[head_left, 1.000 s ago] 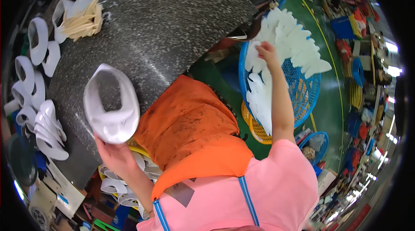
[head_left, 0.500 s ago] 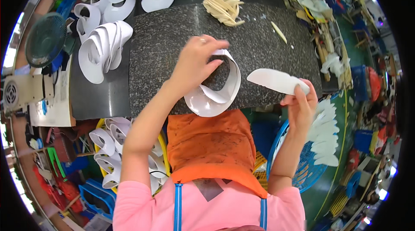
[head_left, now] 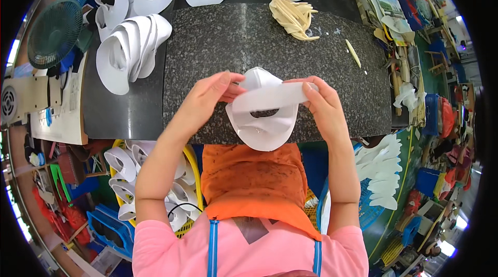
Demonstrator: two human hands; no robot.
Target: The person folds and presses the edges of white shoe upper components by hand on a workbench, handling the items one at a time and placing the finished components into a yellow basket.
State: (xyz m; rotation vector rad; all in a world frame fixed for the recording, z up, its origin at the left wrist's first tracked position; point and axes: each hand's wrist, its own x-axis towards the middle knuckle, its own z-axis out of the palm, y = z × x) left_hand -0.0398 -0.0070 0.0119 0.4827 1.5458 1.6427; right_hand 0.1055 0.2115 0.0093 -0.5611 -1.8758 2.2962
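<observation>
A white sun visor (head_left: 267, 134) lies on the dark speckled tabletop right in front of me, brim toward my body. Across its opening stretches a long white strip (head_left: 267, 96) with rounded ends. My right hand (head_left: 322, 99) pinches the strip's right end between thumb and fingers. At the visor's left side is my left hand (head_left: 215, 93), its fingers stretched toward the band and the strip's left end. Those fingertips are partly hidden behind the strip, and I see nothing gripped in them.
Nested white visors (head_left: 129, 51) stand at left, with more along the table's far edge. A bundle of cream curved strips (head_left: 293, 15) lies far right of centre; one loose cream strip (head_left: 353, 53) is nearby. Below are a yellow basket (head_left: 196, 173) of visors and a blue basket (head_left: 367, 199) with white pieces.
My right hand has brought the white strip leftward over the visor. The left hand has left the band's top and moved down and left. The visor now lies flatter.
</observation>
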